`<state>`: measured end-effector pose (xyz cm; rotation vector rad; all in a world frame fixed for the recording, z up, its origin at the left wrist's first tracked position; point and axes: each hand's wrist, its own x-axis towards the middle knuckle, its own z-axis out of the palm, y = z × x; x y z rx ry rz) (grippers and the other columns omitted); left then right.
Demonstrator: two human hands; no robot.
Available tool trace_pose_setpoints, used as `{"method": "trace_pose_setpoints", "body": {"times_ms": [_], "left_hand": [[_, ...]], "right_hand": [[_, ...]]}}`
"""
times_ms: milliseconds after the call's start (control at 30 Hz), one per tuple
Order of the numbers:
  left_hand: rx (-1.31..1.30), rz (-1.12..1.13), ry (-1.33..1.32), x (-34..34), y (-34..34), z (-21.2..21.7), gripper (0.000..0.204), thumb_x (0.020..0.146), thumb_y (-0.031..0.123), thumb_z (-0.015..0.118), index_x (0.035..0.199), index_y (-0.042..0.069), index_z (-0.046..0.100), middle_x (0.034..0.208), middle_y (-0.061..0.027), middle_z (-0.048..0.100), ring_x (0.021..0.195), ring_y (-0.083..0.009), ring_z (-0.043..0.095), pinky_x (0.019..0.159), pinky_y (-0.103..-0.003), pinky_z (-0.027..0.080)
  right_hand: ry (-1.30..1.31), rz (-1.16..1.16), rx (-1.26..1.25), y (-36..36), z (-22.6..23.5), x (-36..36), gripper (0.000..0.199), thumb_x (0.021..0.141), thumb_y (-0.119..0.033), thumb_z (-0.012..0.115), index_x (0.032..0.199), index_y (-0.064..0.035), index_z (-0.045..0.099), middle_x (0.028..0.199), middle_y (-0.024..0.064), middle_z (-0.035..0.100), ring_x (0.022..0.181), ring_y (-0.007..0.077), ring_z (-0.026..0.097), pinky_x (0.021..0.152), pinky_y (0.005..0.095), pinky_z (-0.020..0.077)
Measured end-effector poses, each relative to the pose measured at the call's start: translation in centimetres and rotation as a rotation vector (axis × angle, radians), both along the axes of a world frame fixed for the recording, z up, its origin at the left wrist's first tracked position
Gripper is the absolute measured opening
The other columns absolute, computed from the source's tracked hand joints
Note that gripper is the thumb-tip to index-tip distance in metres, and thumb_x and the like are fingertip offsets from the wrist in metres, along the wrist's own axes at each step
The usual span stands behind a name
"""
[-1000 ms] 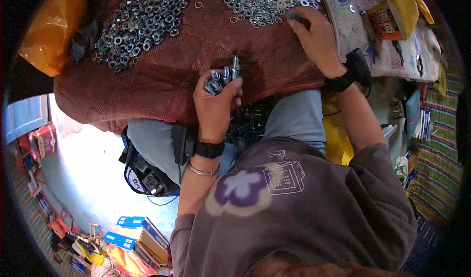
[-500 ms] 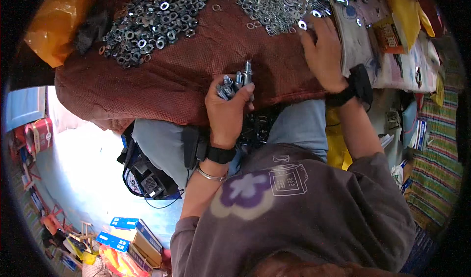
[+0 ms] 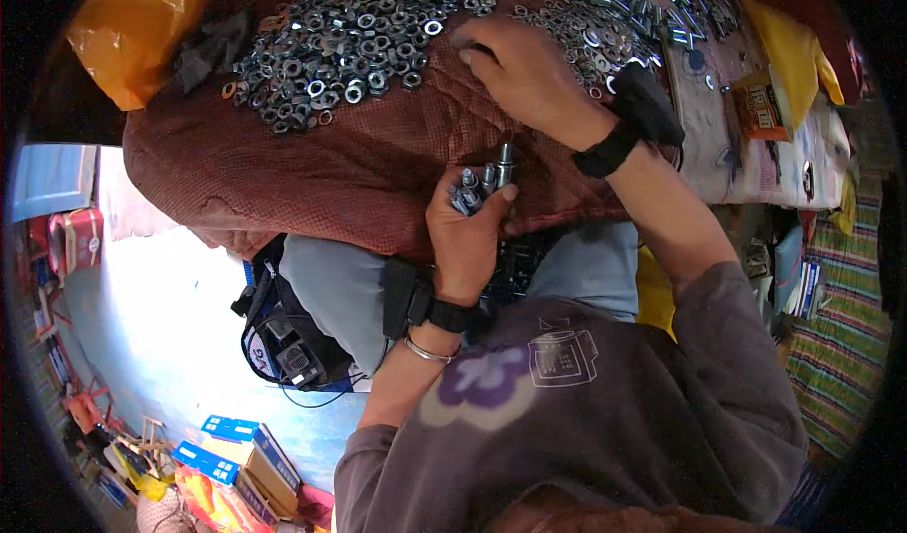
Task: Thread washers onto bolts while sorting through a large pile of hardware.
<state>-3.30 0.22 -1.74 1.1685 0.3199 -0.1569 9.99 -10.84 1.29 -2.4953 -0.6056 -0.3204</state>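
Observation:
My left hand (image 3: 470, 235) is closed around a bundle of several steel bolts (image 3: 482, 181), threaded ends pointing up, held just above the front edge of a dark red quilted cloth (image 3: 359, 164). My right hand (image 3: 524, 65) reaches forward over the cloth, palm down. Its bent fingertips rest at the right edge of a pile of steel nuts (image 3: 335, 51). Whether they pinch anything is hidden. A spread of washers and bolts (image 3: 614, 13) lies just right of that hand. Both wrists wear black bands.
An orange plastic bag (image 3: 137, 27) sits at the cloth's far left. A yellow bag (image 3: 794, 56) and small packets (image 3: 756, 103) lie on a pale cloth at the right. A black bag (image 3: 283, 335) hangs by my knees. Blue boxes (image 3: 236, 438) are on the floor.
My right hand has moved left from the washer pile to the edge of the nut pile. My left hand still holds the bolts, and the view has shifted down.

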Motion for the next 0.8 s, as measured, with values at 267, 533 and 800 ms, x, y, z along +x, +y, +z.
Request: {"method": "trace_pose_setpoints", "body": {"times_ms": [267,533,800], "left_hand": [[-0.128,0.016,0.068,-0.2,0.2,-0.4,0.023,0.073,0.0,0.069,0.09,0.003,0.053,0.076,0.0009,0.056,0.06,-0.0067,0.051,0.047,-0.02,0.045],[0.059,-0.016,0.106,0.0,0.3,0.1,0.027,0.074,0.003,0.069,0.093,0.002,0.051,0.076,-0.0004,0.055,0.062,-0.0073,0.052,0.049,-0.022,0.046],[0.027,-0.01,-0.065,-0.2,-0.1,-0.3,0.018,0.075,-0.004,0.064,0.085,0.002,0.051,0.07,-0.0009,0.055,0.055,-0.0052,0.051,0.046,-0.02,0.043]], "right_hand": [[-0.065,0.139,-0.067,2.7,-0.7,0.6,0.023,0.078,-0.016,0.061,0.096,-0.0023,0.056,0.089,0.0159,0.057,0.081,0.0365,0.055,0.069,0.0409,0.0453],[0.019,0.147,-0.023,0.8,0.6,0.4,0.021,0.079,-0.015,0.059,0.095,-0.0017,0.055,0.082,0.0141,0.058,0.074,0.0308,0.058,0.066,0.0366,0.0461],[0.626,0.316,0.118,-4.6,3.2,-4.7,0.021,0.081,-0.008,0.057,0.1,0.0002,0.055,0.08,0.0043,0.058,0.072,0.0103,0.055,0.066,0.0256,0.0449]]}}
